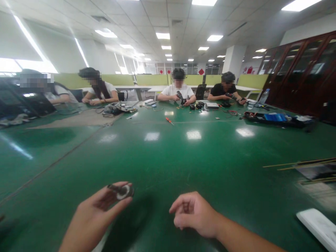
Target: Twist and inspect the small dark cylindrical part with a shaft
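Note:
Low on the left, my left hand (96, 213) grips a small dark round part (125, 191) between thumb and fingers. The part has a pale ring on its face and a short dark arm at one side; its exact kind is unclear. To the right, my right hand (195, 215) hovers over the green tabletop (162, 164). Its fingers are loosely bent, the index finger and thumb a little apart, and nothing shows between them.
A white power strip (319, 225) lies at the lower right, below thin yellowish rods (304, 164). An orange screwdriver (169, 121) lies farther off. Several people sit across the table; one person (179, 92) holds a dark power tool (180, 96). An opened black-and-blue device (275, 118) lies far right.

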Available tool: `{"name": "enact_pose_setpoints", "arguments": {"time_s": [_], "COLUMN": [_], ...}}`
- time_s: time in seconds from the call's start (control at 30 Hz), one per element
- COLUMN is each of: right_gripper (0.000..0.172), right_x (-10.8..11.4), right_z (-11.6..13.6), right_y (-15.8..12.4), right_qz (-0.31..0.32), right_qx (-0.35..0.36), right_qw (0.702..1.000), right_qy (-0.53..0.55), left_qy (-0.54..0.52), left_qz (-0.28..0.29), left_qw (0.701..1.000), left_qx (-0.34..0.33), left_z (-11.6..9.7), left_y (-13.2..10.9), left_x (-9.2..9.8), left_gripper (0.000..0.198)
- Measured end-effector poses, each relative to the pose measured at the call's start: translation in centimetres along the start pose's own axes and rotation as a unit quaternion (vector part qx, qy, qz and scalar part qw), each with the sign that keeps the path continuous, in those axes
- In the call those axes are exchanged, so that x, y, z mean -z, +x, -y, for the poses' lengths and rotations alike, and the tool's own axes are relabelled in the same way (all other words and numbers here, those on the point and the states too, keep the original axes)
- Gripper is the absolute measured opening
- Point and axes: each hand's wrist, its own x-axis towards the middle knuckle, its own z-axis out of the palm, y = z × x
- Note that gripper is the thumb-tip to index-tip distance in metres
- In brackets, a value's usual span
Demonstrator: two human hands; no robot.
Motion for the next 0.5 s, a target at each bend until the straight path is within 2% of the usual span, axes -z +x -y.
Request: {"name": "enact_pose_setpoints", "arguments": {"time_s": [0.07,0.13,0.23,0.4,0.5], "right_gripper": [0.033,0.023,0.029,0.061,0.07], "right_x": [0.1,0.4,0.6,0.4,0.0], "right_z": [0.3,0.7,1.0,0.3,-0.2], "right_y": [-0.3,-0.4,-0.5,-0.1,0.1], "right_qz": [-0.058,-0.106,-0.142,-0.141,-0.131], "right_qx": [0.042,0.072,0.08,0.09,0.099], "right_qw": [0.996,0.987,0.978,0.966,0.955], "right_qy": [-0.046,-0.097,-0.133,-0.195,-0.245], "left_qy": [-0.057,-0.071,-0.06,0.024,0.043], "left_qz": [0.064,0.11,0.17,0.231,0.251], "left_qw": [0.996,0.991,0.98,0.957,0.946], "left_qx": [-0.009,-0.03,-0.079,-0.174,-0.2], "left_z": [-1.7,-2.9,-3.4,-2.7,-2.3], "left_y": [1.2,1.6,1.3,0.6,0.2], "left_x": [-2.5,-4.9,-7.2,-8.0,-7.9], "left_gripper": [0.05,0.039,0.025,0.023,0.027]}}
